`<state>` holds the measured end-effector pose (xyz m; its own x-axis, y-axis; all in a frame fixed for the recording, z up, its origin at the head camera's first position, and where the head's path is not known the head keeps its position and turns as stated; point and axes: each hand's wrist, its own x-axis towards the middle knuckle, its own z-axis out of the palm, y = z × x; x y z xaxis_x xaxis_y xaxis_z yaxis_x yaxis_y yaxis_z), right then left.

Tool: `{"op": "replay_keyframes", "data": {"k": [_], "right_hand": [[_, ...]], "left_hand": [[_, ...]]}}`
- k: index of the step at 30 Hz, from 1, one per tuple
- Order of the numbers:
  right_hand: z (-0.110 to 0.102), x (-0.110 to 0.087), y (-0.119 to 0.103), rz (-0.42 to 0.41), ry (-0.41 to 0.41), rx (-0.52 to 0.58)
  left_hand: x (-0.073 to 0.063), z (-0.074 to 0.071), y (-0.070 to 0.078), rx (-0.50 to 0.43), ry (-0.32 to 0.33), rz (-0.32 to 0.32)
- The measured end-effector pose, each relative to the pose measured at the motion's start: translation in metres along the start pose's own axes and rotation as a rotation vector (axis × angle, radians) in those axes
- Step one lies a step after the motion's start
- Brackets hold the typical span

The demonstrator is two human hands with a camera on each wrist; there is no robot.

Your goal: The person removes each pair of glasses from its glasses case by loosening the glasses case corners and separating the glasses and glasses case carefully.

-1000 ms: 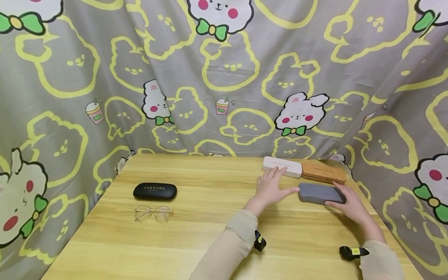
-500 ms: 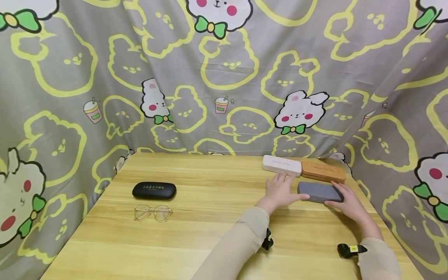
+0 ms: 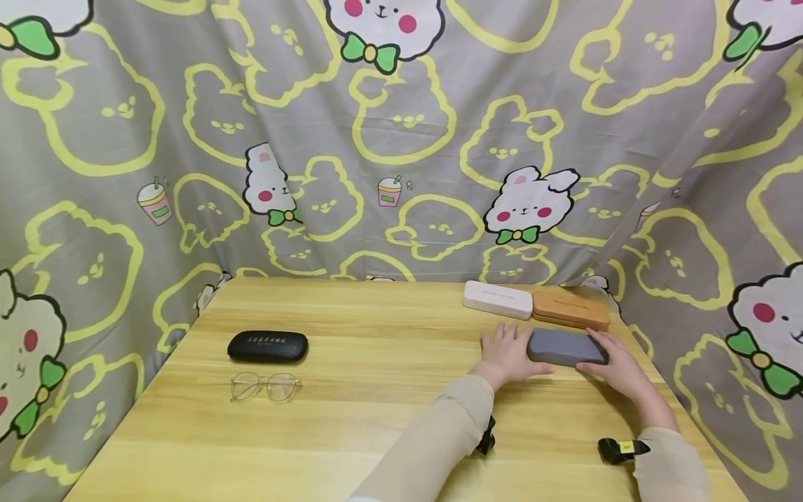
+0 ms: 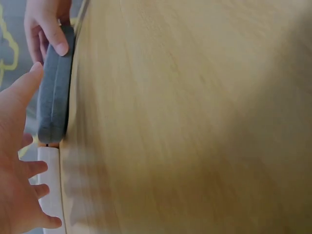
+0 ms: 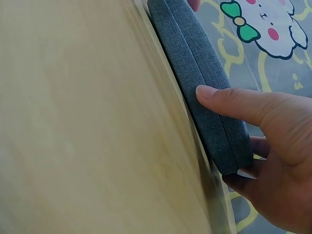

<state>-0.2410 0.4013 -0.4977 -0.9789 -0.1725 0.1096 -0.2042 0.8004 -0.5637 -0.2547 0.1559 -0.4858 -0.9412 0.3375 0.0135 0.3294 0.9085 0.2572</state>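
A grey fabric-covered glasses case lies on the right side of the table. My right hand grips its right end. In the right wrist view my thumb presses on the front side by the seam, and the fingers wrap round the end. My left hand is at the case's left end with its fingers spread. In the left wrist view the left thumb points along the grey case, and nothing is in that hand.
Behind the grey case stand a white case and an orange-brown case, end to end. On the left are a black glasses case and, in front of it, thin-framed glasses. A patterned curtain surrounds the wooden table.
My left hand has moved right and toward me, from over the white case to the grey case's left end. The right hand stays at the grey case; the head view has shifted slightly.
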Motion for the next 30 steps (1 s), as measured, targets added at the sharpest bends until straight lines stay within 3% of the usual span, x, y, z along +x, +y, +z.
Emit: {"op": "replay_keyframes", "data": {"k": [18,30], "right_hand": [[-0.001,0.000,0.002,-0.005,-0.002,0.007],[-0.002,0.000,0.002,0.024,0.001,-0.025]], "left_hand": [[0.021,0.008,0.006,0.007,-0.044,-0.063],[0.021,0.006,0.008,-0.015,-0.027,-0.093]]}}
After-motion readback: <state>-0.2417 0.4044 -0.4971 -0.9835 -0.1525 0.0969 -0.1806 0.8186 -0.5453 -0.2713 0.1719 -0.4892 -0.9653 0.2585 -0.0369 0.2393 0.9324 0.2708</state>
